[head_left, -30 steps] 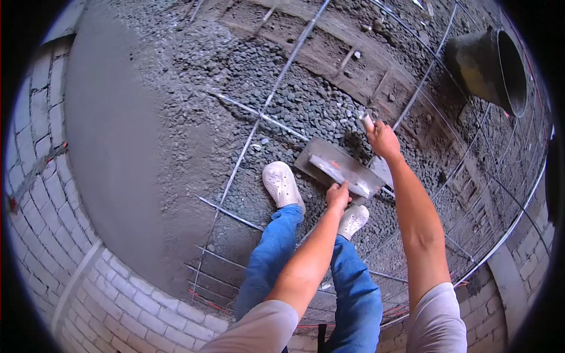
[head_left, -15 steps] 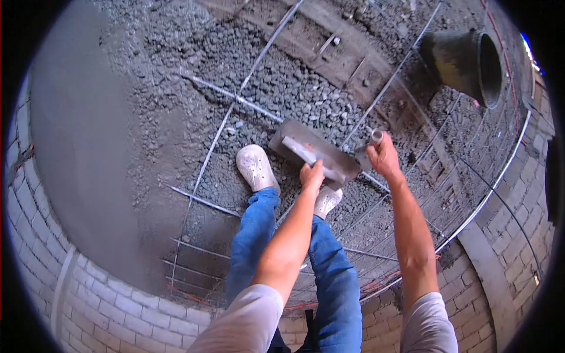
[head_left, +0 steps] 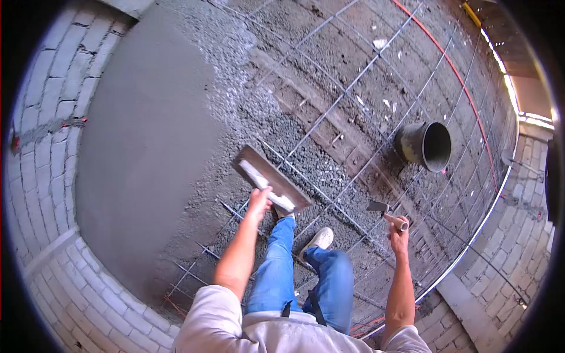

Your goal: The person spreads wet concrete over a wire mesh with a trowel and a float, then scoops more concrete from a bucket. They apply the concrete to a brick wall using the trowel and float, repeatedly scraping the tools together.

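From far off, I see the left hand with fingers curled on a big flat trowel — it pokes out past them both ways. The right hand has its fingers round a small trowel. A bucket sits beyond those fingers — smooth grey concrete lies left of both hands.

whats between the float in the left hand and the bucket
The head view shows gravel, a brown earthy strip and rebar between the float and the bucket.
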A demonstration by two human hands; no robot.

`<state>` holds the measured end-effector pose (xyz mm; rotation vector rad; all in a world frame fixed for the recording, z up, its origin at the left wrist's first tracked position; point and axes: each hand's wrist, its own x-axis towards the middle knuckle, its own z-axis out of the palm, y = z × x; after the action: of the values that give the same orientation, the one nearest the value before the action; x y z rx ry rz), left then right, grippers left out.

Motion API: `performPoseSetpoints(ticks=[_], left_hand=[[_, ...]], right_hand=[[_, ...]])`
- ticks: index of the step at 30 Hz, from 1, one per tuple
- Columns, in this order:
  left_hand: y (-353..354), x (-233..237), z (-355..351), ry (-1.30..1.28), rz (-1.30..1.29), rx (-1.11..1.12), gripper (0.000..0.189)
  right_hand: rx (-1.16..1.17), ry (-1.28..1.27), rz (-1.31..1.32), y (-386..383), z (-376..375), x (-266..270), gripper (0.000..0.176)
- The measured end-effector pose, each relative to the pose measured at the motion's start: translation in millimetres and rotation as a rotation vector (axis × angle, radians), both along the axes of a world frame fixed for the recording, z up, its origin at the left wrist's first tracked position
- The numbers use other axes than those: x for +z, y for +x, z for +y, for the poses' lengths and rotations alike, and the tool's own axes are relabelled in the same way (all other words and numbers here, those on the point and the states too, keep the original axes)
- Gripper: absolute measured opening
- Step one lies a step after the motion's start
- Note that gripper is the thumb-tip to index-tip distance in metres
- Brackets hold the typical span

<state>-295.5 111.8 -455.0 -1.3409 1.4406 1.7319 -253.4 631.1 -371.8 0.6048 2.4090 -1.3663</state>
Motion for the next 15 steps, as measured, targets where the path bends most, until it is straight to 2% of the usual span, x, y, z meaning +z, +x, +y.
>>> performPoseSetpoints(ticks=[2,3,4,6,8,10,12,13,15], left_hand=[[-22,40,-46,-0.132,0.085,-0.006,0.027],[-32,62,-66,-0.182,0.110,-0.008,0.027],[-53,79,-81,-0.224,0.152,-0.007,0.026],[-61,109,-120,-0.367,0.152,-0.064,0.025],[-57,135,-151,-0.496,0.158,-0.091,0.025],[-42,135,-179,-0.654,0.287,-0.110,0.028],[-38,162,-190,-0.673,0.230,-0.140,0.031],[-36,182,-185,-0.685,0.219,-0.140,0.031],[-27,202,-186,-0.788,0.124,-0.259,0.033]], right_hand=[[-0.300,-0.188,-0.197,-23,-3,60,0.041],[-0.384,-0.219,-0.144,-31,-1,78,0.045],[-0.502,-0.400,-0.123,-44,12,89,0.048],[-0.647,-0.566,-0.101,-62,12,125,0.051],[-0.650,-0.623,-0.079,-71,12,145,0.053],[-0.665,-0.679,-0.046,-84,8,164,0.054],[-0.536,-0.760,0.111,-101,-2,182,0.051],[-0.537,-0.760,0.112,-118,-7,192,0.051],[-0.641,-0.987,0.074,-144,-12,214,0.040]])
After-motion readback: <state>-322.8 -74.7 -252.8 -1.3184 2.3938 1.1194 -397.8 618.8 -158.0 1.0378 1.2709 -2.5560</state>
